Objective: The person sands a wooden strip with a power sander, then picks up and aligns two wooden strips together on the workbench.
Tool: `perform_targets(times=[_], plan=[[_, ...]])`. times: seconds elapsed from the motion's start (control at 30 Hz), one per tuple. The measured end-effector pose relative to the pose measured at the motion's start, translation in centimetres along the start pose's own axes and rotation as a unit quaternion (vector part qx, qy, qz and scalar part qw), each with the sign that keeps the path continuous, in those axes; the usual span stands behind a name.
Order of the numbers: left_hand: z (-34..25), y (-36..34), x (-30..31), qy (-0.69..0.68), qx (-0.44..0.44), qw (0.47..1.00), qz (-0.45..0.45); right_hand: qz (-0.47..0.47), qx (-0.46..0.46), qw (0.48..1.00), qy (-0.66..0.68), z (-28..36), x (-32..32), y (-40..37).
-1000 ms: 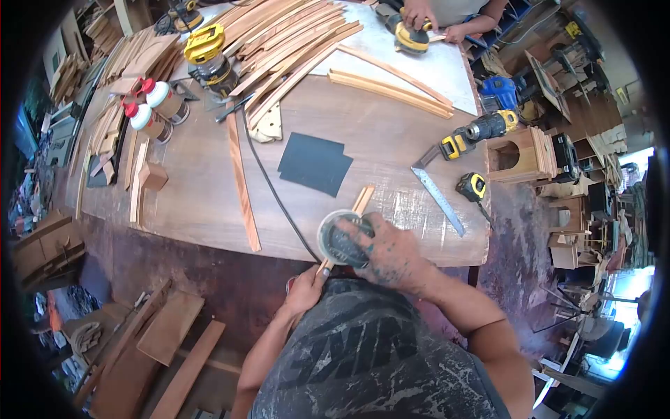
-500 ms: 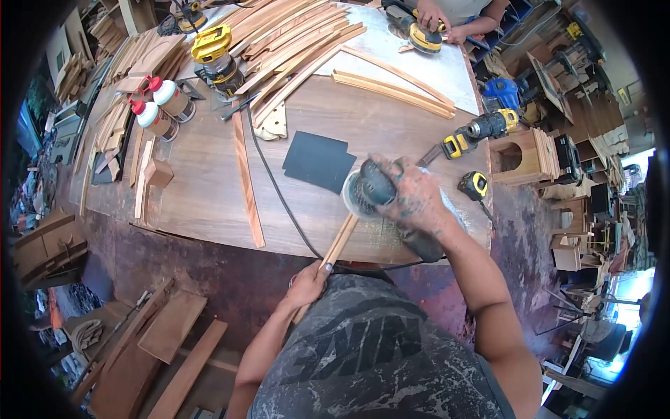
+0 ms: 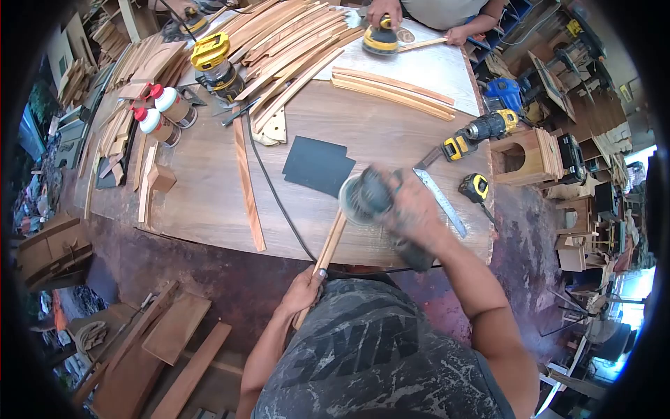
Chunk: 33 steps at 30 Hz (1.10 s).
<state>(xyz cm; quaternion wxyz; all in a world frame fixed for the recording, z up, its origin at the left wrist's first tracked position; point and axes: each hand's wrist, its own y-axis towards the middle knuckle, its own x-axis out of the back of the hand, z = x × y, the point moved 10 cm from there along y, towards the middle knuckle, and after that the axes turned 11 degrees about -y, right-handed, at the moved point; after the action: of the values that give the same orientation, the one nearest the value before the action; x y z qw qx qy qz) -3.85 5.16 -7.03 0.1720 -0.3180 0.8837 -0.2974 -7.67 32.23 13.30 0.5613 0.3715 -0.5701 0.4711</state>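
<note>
My right hand (image 3: 413,208) is wrapped round a dark orbital sander (image 3: 370,195), whose round pad lies over the far end of a narrow wooden strip (image 3: 332,241). The hand and sander are slightly blurred. At the table's near edge, my left hand (image 3: 306,288) grips the same strip, which passes close to my shirt. Dark sandpaper sheets (image 3: 317,165) lie flat just beyond the sander. To the right of my right hand is a metal ruler (image 3: 441,202).
Across the table (image 3: 202,209), a co-worker's hand holds a yellow sander (image 3: 380,39). Curved strips (image 3: 293,42), glue bottles (image 3: 171,105), a router (image 3: 215,63), a drill (image 3: 481,133) and a tape measure (image 3: 474,186) lie around. A black cable (image 3: 269,185) crosses the table.
My right hand and the sander have shifted slightly left, uncovering more of the ruler. The strip's far end has moved left too. The co-worker's yellow sander has moved left.
</note>
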Motion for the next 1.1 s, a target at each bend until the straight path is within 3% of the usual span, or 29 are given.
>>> perform_targets(times=[0.13,0.23,0.33,0.43,0.53,0.63,0.87,1.03,1.1], plan=[[-0.2,-1.8,0.2,-0.032,0.022,0.999,-0.016,-0.061,-0.074,0.995,0.02,-5.9,1.9,3.3],[-4.3,-3.9,1.8,-0.017,-0.08,0.992,-0.091,-0.084,-0.116,0.988,0.057,-8.4,3.6,2.2],[-7.5,-5.1,2.5,-0.119,-0.136,0.98,-0.084,-0.17,-0.081,0.98,0.064,-9.8,4.3,0.4],[-11.7,-6.0,2.0,-0.179,-0.187,0.965,-0.039,-0.195,-0.053,0.976,0.082,-9.4,4.5,-1.8],[-14.2,-6.1,1.1,-0.184,-0.218,0.958,-0.014,-0.141,-0.088,0.974,0.153,-9.5,3.3,-3.8],[-15.6,-5.4,0.5,-0.165,-0.226,0.96,-0.013,-0.143,-0.049,0.974,0.166,-9.0,2.9,-5.4],[-17.5,-2.8,-0.8,-0.177,-0.226,0.957,0.039,-0.159,-0.058,0.97,0.173,-9.2,3.4,-8.3],[-20.4,-2.2,-0.6,-0.135,-0.244,0.96,0.018,-0.179,-0.054,0.965,0.183,-9.8,3.6,-8.9],[-21.6,-0.9,1.2,-0.059,-0.256,0.963,-0.058,-0.174,-0.066,0.963,0.195,-10.1,3.2,-8.9]])
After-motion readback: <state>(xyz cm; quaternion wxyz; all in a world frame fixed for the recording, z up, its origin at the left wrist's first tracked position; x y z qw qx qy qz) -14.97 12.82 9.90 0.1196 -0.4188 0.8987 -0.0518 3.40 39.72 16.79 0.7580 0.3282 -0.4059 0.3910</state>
